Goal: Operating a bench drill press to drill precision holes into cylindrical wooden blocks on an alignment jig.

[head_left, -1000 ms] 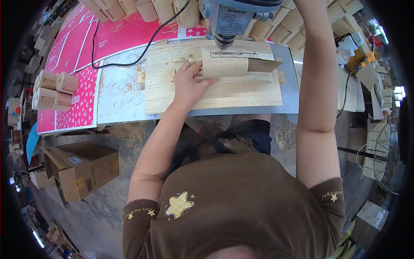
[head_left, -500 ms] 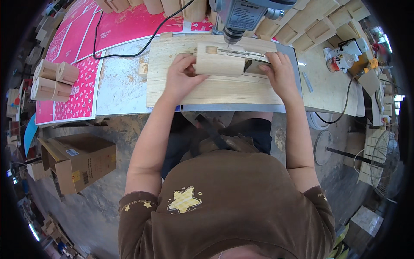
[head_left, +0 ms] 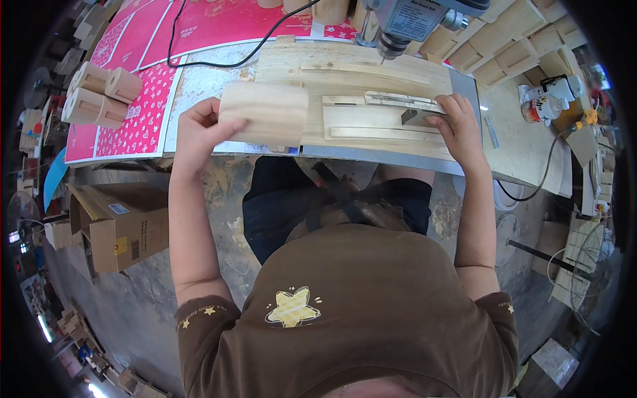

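My left hand [head_left: 202,132] is closed on a pale wooden block [head_left: 263,109] with rounded sides, thumb in front and fingers behind. It holds the block off the left end of a wooden jig [head_left: 365,118], apart from it. The jig is a flat board with wooden rails and a slotted metal strip [head_left: 398,99] along its far side. My right hand [head_left: 461,126] grips the jig's right end, at a dark metal plate [head_left: 418,118]; its fingertips are partly hidden. Above and behind the jig hangs a bench drill [head_left: 418,23], its thin bit pointing down from the chuck [head_left: 393,46].
Several similar wooden pieces [head_left: 99,96] stand on pink printed sheeting at left. More wooden parts [head_left: 494,43] are stacked at far right. A black cable [head_left: 245,56] crosses the table. A light-blue tool [head_left: 491,131] and a white jar [head_left: 536,109] lie rightward. A cardboard box [head_left: 123,225] stands on the floor.
My left hand has drawn the wooden block off the jig to the left, uncovering the jig's bed. My right hand has stayed at the jig's right end. The view has shifted slightly.
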`<act>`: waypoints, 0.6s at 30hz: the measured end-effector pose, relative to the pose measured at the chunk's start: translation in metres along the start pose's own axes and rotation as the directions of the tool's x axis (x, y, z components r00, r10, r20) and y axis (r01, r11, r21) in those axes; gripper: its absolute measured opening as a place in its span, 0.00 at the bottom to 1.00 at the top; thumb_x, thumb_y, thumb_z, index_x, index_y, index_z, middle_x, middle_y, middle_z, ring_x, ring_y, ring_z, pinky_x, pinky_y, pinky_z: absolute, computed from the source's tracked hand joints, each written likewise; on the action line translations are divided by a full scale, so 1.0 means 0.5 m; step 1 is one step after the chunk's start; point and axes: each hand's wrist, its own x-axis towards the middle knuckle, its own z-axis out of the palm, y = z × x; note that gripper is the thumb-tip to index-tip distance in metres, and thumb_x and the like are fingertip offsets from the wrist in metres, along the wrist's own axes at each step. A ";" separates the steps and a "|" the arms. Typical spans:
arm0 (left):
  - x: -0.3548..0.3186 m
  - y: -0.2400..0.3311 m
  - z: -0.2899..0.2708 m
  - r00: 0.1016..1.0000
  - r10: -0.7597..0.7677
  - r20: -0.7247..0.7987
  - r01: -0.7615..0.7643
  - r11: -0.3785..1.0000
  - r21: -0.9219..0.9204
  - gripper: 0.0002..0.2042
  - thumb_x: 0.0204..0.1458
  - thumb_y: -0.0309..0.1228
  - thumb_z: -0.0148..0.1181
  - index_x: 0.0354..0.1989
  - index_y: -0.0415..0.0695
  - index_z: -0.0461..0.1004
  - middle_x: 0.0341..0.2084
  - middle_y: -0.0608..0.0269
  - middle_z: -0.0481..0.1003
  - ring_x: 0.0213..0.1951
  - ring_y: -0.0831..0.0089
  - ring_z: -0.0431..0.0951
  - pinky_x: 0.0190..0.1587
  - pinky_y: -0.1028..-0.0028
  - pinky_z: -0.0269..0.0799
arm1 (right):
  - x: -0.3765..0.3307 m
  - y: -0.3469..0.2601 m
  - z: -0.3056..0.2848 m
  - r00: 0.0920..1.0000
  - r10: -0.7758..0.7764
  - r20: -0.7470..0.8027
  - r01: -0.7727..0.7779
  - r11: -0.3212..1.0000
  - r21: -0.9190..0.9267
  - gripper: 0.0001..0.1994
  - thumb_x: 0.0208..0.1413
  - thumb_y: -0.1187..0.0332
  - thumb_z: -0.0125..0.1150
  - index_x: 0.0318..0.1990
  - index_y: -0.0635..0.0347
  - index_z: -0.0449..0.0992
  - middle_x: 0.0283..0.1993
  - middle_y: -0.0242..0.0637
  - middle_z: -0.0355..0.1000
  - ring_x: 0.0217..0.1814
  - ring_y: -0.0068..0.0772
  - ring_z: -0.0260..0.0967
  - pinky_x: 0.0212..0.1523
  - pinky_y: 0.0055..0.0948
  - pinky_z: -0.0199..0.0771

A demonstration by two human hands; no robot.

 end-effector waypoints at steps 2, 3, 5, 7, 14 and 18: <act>0.003 -0.006 0.014 0.995 -0.080 -0.063 0.075 0.994 -0.086 0.11 0.40 0.30 0.69 0.28 0.36 0.75 0.22 0.62 0.75 0.24 0.80 0.73 0.28 0.80 0.68 | 0.001 -0.019 0.006 1.000 -0.009 0.001 0.009 1.000 0.013 0.16 0.41 0.70 0.65 0.41 0.60 0.72 0.37 0.39 0.68 0.40 0.45 0.63 0.41 0.37 0.64; 0.004 -0.010 0.027 0.980 -0.163 -0.111 0.142 0.974 -0.178 0.14 0.42 0.34 0.69 0.28 0.35 0.75 0.22 0.60 0.76 0.23 0.79 0.74 0.27 0.80 0.70 | 0.002 -0.028 0.010 1.000 -0.013 0.002 0.013 1.000 0.019 0.16 0.41 0.70 0.65 0.41 0.60 0.72 0.36 0.39 0.68 0.40 0.45 0.63 0.41 0.37 0.64; 0.000 -0.015 0.059 0.966 -0.226 -0.122 0.203 0.963 -0.178 0.15 0.43 0.36 0.68 0.28 0.34 0.75 0.21 0.59 0.75 0.22 0.78 0.75 0.26 0.80 0.70 | 0.002 -0.035 0.016 1.000 -0.013 -0.004 0.013 0.999 0.034 0.16 0.41 0.70 0.65 0.41 0.60 0.72 0.37 0.38 0.68 0.41 0.44 0.63 0.41 0.37 0.64; -0.002 -0.016 0.095 0.945 -0.295 -0.139 0.268 0.945 -0.185 0.19 0.43 0.40 0.68 0.27 0.31 0.74 0.21 0.58 0.75 0.19 0.76 0.74 0.21 0.79 0.69 | 0.003 -0.040 0.019 1.000 -0.008 -0.012 0.008 0.999 0.047 0.16 0.41 0.70 0.65 0.41 0.60 0.72 0.37 0.38 0.68 0.41 0.44 0.63 0.41 0.37 0.64; 0.032 -0.046 0.173 0.940 -0.306 -0.152 0.283 0.946 -0.160 0.23 0.42 0.45 0.69 0.26 0.32 0.73 0.20 0.58 0.74 0.18 0.78 0.71 0.19 0.81 0.64 | 0.005 -0.039 0.020 0.998 -0.047 -0.038 0.048 0.999 0.026 0.16 0.41 0.70 0.65 0.41 0.59 0.72 0.37 0.37 0.68 0.41 0.43 0.63 0.42 0.37 0.64; 0.048 -0.054 0.230 0.951 -0.308 -0.013 0.306 0.948 -0.089 0.25 0.43 0.48 0.68 0.29 0.32 0.74 0.21 0.60 0.73 0.20 0.80 0.69 0.23 0.81 0.65 | 0.024 -0.064 0.044 0.995 -0.068 -0.072 0.068 0.998 0.001 0.15 0.40 0.72 0.65 0.40 0.59 0.72 0.37 0.37 0.68 0.41 0.43 0.63 0.43 0.37 0.65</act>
